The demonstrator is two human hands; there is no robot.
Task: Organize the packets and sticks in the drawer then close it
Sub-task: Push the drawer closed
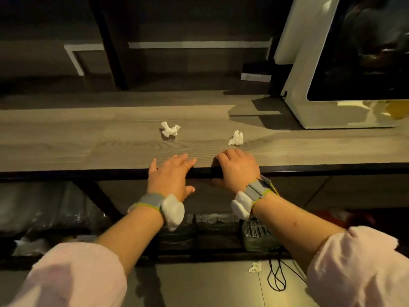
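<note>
pink sleeves (73, 275) fill the bottom corners, pushed up above forearms that reach over what looks like the open drawer (199, 251) to the countertop (88, 140). the left hand (170, 173) lies across the front edge with fingers nearly straight, holding nothing. the right hand (236, 171) has its fingers curled over that edge and its thumb underneath, gripping the countertop. neither hand is on the task's things. dark packets (177, 229) sit in the drawer's middle compartments, and a greenish bundle, probably the sticks (256, 234), sits in the compartment to the right. all of it is below the wrists and dim.

the main risk, as i judge it, is that the drawer gets shut before the sorting is done, or with a packet standing above a divider so that it jams or gets crushed under the countertop. poor light could also get sticks and packets mixed up. a body leaning in this close could nudge the drawer by accident.

crumpled tissues (169, 129) lie on the countertop just beyond the fingertips, apart from the drawer. a white appliance (298, 85) stands at the right rear. on the floor a black cable (276, 278) loops beside a paper scrap (255, 267) and could catch a foot. the forearms hide part of the drawer.
</note>
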